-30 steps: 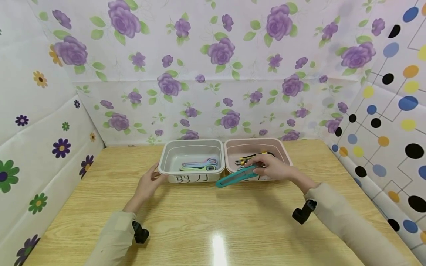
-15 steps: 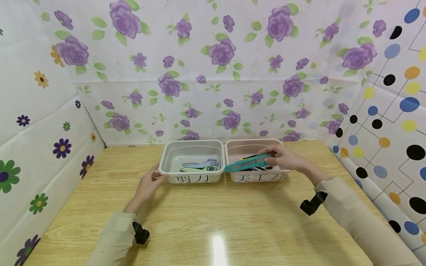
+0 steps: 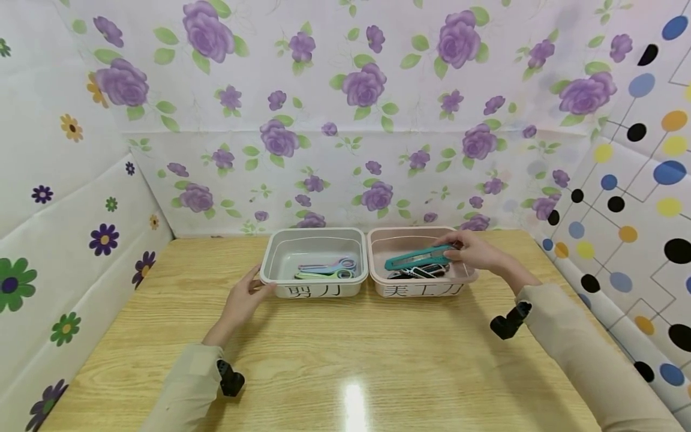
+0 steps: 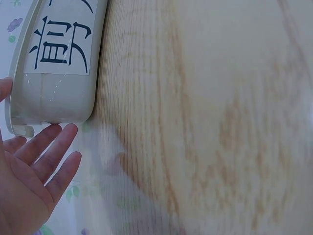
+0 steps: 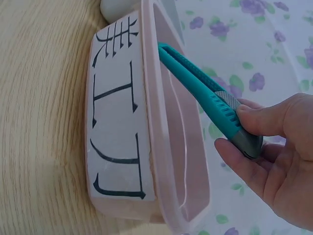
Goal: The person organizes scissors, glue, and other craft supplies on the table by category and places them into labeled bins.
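Observation:
My right hand [image 3: 474,251] pinches a teal utility knife [image 3: 418,258] by its grey end, thumb on one side and fingers behind. In the right wrist view the knife [image 5: 203,93] slants over the opening of the pink bin [image 5: 117,122], its far end just past the rim. Below it in the pink bin [image 3: 421,290] lie several other utility knives [image 3: 423,272], dark and white, partly covered. My left hand [image 3: 243,298] touches the near left corner of the grey bin [image 3: 286,290]. Its fingers [image 4: 54,152] reach fairly straight to the end wall, with the thumb at the rim.
Two pairs of pastel scissors [image 3: 329,269] lie in the grey bin, which stands beside the pink one. Both bins carry written labels on their fronts. A wooden table [image 3: 302,360] bears them, with a flower-patterned sheet [image 3: 324,168] behind and patterned sheets at both sides.
My right hand has moved right and slightly back with the teal utility knife, from in front of the bins to over the pink bin. The left hand stays at the grey bin.

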`<state>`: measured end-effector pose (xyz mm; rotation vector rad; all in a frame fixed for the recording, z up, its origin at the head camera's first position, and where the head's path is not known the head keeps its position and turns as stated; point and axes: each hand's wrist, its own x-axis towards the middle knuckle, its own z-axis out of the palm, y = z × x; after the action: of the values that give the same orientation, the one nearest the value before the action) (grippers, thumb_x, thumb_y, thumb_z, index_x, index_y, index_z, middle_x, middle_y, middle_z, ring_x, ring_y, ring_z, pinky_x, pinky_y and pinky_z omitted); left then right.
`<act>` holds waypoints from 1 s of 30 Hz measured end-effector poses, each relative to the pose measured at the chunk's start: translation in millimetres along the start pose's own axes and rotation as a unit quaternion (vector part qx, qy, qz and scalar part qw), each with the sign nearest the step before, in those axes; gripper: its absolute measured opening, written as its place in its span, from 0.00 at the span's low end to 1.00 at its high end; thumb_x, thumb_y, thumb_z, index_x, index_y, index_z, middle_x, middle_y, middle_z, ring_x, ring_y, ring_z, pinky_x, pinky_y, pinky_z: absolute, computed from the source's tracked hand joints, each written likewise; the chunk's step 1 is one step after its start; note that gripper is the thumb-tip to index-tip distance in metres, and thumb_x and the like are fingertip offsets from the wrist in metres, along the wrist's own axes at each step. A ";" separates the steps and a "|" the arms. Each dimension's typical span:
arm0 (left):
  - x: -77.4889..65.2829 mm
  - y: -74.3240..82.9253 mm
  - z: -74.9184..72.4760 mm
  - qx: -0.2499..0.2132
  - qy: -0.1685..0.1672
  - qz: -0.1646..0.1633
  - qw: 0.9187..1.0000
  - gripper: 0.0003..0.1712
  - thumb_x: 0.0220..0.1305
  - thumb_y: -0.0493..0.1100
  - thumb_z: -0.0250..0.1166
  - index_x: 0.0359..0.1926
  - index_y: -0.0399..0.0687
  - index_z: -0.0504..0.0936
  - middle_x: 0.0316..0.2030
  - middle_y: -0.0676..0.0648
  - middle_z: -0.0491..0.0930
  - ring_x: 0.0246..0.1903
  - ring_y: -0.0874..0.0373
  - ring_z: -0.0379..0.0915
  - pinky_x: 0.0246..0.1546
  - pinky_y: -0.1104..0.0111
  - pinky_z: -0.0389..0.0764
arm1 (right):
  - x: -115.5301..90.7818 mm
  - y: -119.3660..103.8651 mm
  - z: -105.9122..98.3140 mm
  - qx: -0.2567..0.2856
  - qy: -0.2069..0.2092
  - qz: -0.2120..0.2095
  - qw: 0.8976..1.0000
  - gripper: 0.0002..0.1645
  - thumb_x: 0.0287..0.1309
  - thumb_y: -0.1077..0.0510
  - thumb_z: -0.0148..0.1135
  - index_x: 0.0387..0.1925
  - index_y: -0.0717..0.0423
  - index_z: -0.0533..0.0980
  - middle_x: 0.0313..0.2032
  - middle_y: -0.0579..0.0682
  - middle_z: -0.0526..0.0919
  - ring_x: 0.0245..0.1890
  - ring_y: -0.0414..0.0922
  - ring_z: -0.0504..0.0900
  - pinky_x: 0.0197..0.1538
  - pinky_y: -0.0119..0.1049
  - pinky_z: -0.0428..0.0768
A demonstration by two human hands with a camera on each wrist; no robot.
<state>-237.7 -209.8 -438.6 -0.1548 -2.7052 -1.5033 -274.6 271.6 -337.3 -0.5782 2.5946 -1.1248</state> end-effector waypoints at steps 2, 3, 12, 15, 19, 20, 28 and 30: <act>-0.2 0.1 0.1 -0.003 0.000 0.000 1.000 0.41 0.61 0.56 0.57 0.69 0.47 0.52 0.53 0.34 0.72 0.48 0.42 0.73 0.45 0.55 0.77 | 1.4 2.6 -0.4 -0.001 0.002 0.004 1.000 0.18 0.63 0.67 0.49 0.53 0.65 0.71 0.26 0.55 0.74 0.23 0.44 0.70 0.28 0.36 0.73; -0.4 0.3 0.1 -0.004 0.001 0.000 1.000 0.41 0.61 0.56 0.57 0.69 0.47 0.52 0.53 0.34 0.72 0.48 0.42 0.73 0.45 0.55 0.77 | 2.2 4.3 -0.6 -0.002 0.003 0.004 1.000 0.18 0.63 0.67 0.49 0.53 0.66 0.71 0.26 0.54 0.74 0.23 0.44 0.70 0.28 0.36 0.73; 0.5 0.3 -0.3 0.001 0.001 0.001 1.000 0.41 0.61 0.56 0.57 0.69 0.47 0.52 0.54 0.34 0.71 0.51 0.42 0.71 0.46 0.55 0.76 | 13.2 18.8 6.4 -0.009 0.006 0.007 1.000 0.17 0.61 0.68 0.51 0.51 0.68 0.72 0.26 0.60 0.73 0.22 0.44 0.68 0.28 0.34 0.73; 0.7 -0.6 0.2 -0.002 0.000 -0.003 1.000 0.41 0.61 0.57 0.58 0.69 0.48 0.52 0.54 0.34 0.71 0.51 0.42 0.71 0.46 0.55 0.76 | 16.6 20.4 9.9 -0.018 0.002 -0.004 1.000 0.17 0.61 0.68 0.51 0.51 0.68 0.72 0.26 0.60 0.73 0.20 0.42 0.65 0.26 0.33 0.69; 0.4 -2.3 0.3 -0.004 0.001 -0.008 1.000 0.42 0.61 0.57 0.58 0.69 0.48 0.52 0.54 0.34 0.72 0.49 0.43 0.72 0.45 0.55 0.76 | 20.2 22.5 12.7 -0.031 0.005 -0.022 0.999 0.17 0.60 0.68 0.52 0.51 0.68 0.73 0.29 0.58 0.74 0.21 0.41 0.63 0.26 0.32 0.65; 0.4 -2.6 0.2 -0.003 0.000 -0.008 1.000 0.42 0.61 0.57 0.58 0.69 0.48 0.52 0.54 0.34 0.72 0.49 0.42 0.73 0.45 0.55 0.76 | 20.9 23.3 13.2 -0.032 0.005 -0.022 0.999 0.17 0.60 0.68 0.52 0.51 0.68 0.73 0.29 0.57 0.74 0.22 0.41 0.63 0.27 0.32 0.65; 1.5 -4.3 0.4 -0.005 -0.001 -0.005 1.000 0.42 0.60 0.57 0.58 0.69 0.47 0.52 0.54 0.34 0.72 0.49 0.43 0.73 0.46 0.55 0.76 | 23.1 30.3 16.4 -0.014 0.003 -0.009 1.000 0.19 0.60 0.67 0.53 0.52 0.70 0.71 0.33 0.58 0.74 0.27 0.47 0.68 0.30 0.36 0.69; 1.8 -4.7 0.4 -0.006 -0.001 -0.002 1.000 0.42 0.61 0.57 0.58 0.69 0.47 0.52 0.54 0.34 0.72 0.49 0.42 0.73 0.46 0.55 0.76 | 23.2 32.9 16.7 -0.010 0.009 -0.011 1.000 0.18 0.60 0.66 0.53 0.51 0.70 0.72 0.36 0.59 0.74 0.29 0.51 0.71 0.33 0.40 0.72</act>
<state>-239.9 -211.7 -442.6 -0.1525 -2.6994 -1.5225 -297.3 270.8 -374.5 -0.6040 2.6235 -1.1173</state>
